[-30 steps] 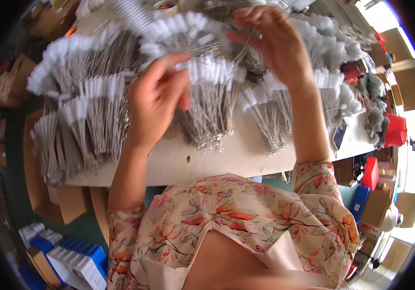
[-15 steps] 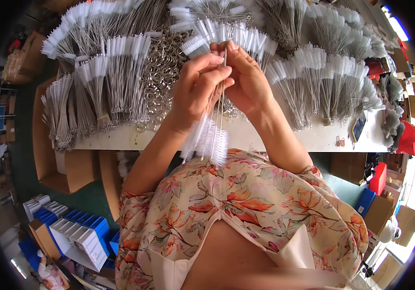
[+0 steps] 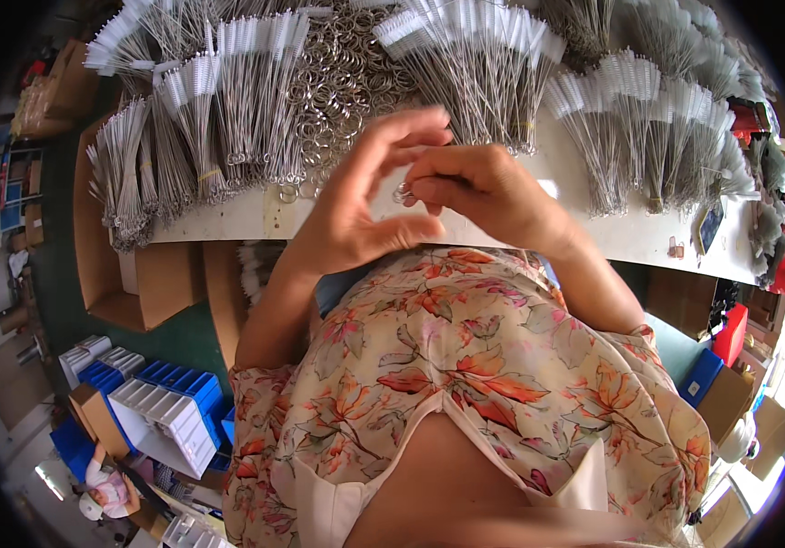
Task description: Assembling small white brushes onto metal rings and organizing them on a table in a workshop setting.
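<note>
My left hand (image 3: 356,215) sat approx. centre frame, half open: fingers curved, index and middle raised toward 12 o'clock, thumb (image 3: 402,233) stretched to 3 o'clock under my right hand. It touched my right hand; whether it gripped anything I couldn't tell. My right hand (image 3: 484,192) lay just at 3 o'clock of it, loosely closed, thumb and forefinger pinched on a small metal ring (image 3: 403,193), thin wire, round, shiny. The ring hung between both hands, above the table edge (image 3: 228,217).

Materials and shapes:
- Loose rings (image 3: 338,82), approx. 12 o'clock from my hands: a heap of the same thin wire loops, bright steel, tangled, on the pale tabletop.
- Brush bundles, left (image 3: 201,119), at 10 o'clock: long twisted-wire stems w/ white bristle tips, fanned out, bound at mid-stem by a band.
- Brush bundles, right (image 3: 630,119), at 2 o'clock: same build, bristle ends fuzzy, stems grey and straight.
- Cardboard box (image 3: 137,283), at 8 o'clock, below the table: brown, open top.
- Blue and white plastic bins (image 3: 169,402), at 7 o'clock on the floor: rectangular, stacked close.
- Floral blouse (image 3: 466,384), 6 o'clock: soft printed fabric, cream w/ orange leaves.
</note>
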Demonstrator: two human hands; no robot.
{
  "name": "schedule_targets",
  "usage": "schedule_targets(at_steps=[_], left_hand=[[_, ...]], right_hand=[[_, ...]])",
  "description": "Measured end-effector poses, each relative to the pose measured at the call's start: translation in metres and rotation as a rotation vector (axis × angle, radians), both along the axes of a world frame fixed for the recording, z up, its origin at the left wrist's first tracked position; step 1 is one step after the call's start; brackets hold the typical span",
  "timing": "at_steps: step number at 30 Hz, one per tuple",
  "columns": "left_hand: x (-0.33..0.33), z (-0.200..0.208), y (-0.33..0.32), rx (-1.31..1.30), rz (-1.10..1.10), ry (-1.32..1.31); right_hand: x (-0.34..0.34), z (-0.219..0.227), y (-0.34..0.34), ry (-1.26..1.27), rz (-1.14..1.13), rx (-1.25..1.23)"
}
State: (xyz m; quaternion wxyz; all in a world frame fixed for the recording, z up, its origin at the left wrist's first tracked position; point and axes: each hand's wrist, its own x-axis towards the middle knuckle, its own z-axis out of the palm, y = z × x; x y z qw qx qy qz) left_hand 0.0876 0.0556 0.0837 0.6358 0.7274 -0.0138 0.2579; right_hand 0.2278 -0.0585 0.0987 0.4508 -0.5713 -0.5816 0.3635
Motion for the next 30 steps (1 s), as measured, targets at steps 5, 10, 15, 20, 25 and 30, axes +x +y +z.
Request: schedule_targets(at_steps=[5, 10, 15, 20, 25, 30], left_hand=[[-0.021, -0.003, -0.005, 0.419, 0.197, -0.056], [-0.017, -0.005, -0.022, 0.446, 0.258, -0.111], [-0.008, -0.045, 0.016, 0.47, 0.508, 0.239], [0.015, -0.061, 0.058, 1.102, 0.528, 0.336], [0.029, -0.058, 0.066, 1.235, 0.483, 0.431], [0.025, -0.051, 0.069, 1.244, 0.438, 0.385]], right_hand=[[0.002, 0.015, -0.006, 0.461, 0.186, -0.504], [0.01, -0.003, -0.019, 0.769, 0.304, -0.56], [0.052, 0.005, -0.042, -0.515, 0.049, -0.22], [0.043, -0.039, -0.071, -1.271, 0.016, -0.327], [0.037, -0.039, -0.056, -0.714, -0.116, -0.228], [0.036, -0.021, -0.041, -0.152, -0.272, -0.056]])
